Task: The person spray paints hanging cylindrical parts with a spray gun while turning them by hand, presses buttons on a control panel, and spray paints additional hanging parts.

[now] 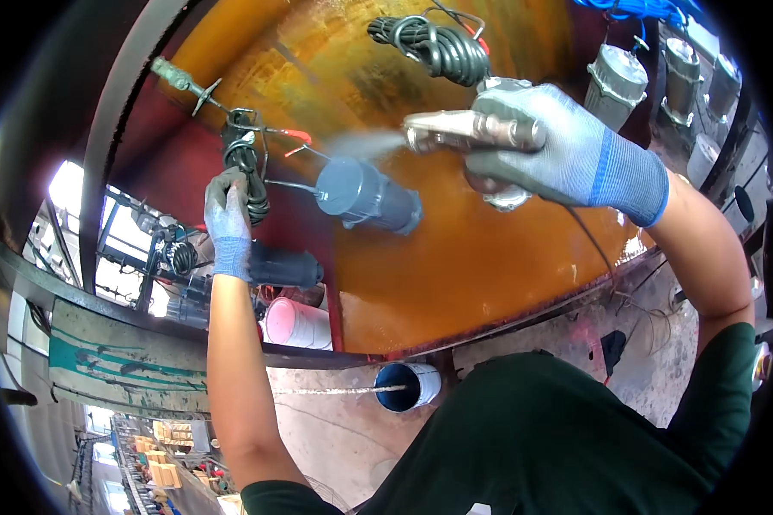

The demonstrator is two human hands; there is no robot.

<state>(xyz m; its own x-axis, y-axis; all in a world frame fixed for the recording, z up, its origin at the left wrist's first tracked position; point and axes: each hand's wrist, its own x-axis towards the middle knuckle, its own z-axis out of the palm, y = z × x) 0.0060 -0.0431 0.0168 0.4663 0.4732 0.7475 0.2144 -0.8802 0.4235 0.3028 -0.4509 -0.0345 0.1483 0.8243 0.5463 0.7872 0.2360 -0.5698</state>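
Note:
My right hand (550,137), in a grey-blue work glove, is closed around a metal spray gun (459,130). A pale mist leaves its nozzle toward the left. In that direction a blue-grey cylindrical motor or pump housing (369,196) hangs tilted from a thin rod. My left hand (228,206), gloved too, grips a bundle of coiled black cable (247,163) beside the housing. Above the bundle are a wire hook and a red-tipped lead (296,136). Behind my right hand, partly hidden, is a bare metal housing (508,199), with another black cable coil (434,47) above it.
An orange-brown stained booth (421,292) lies behind the work. Several silver housings (618,79) hang at the right, dark ones (283,268) at the left. A pink-topped bucket (296,322) and a blue-lined bucket (408,386) stand low down. A metal rail (129,318) crosses the left.

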